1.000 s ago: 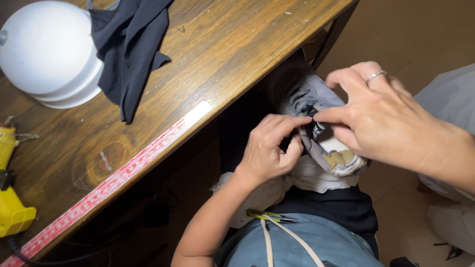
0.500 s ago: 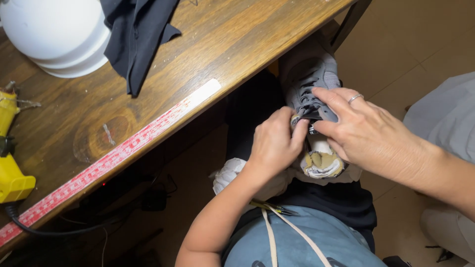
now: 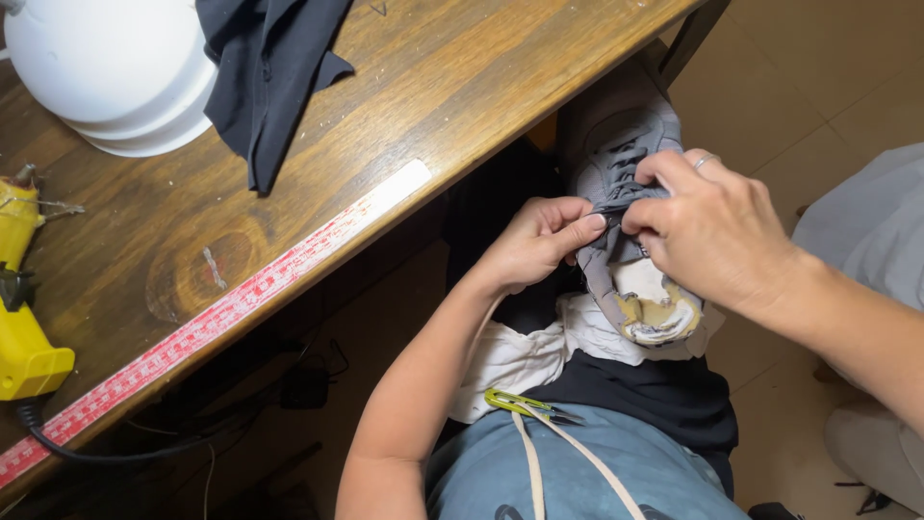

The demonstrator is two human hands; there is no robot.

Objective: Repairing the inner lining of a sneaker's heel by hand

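Both hands pinch at the laces of a grey sneaker (image 3: 626,183) resting on the lap just below the wooden table (image 3: 462,87) edge: left hand (image 3: 534,241) and right hand (image 3: 717,231), fingertips closed at mid-tongue. Lacing appears under way; the next pull likely needs steady tension, with the sneaker kept still.

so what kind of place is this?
Probably a small repair or craft workbench, maybe shoe mending. A grey lace-up shoe is worked on in the lap beside a dark wooden table edged with a red measuring tape, with a yellow glue gun on it.
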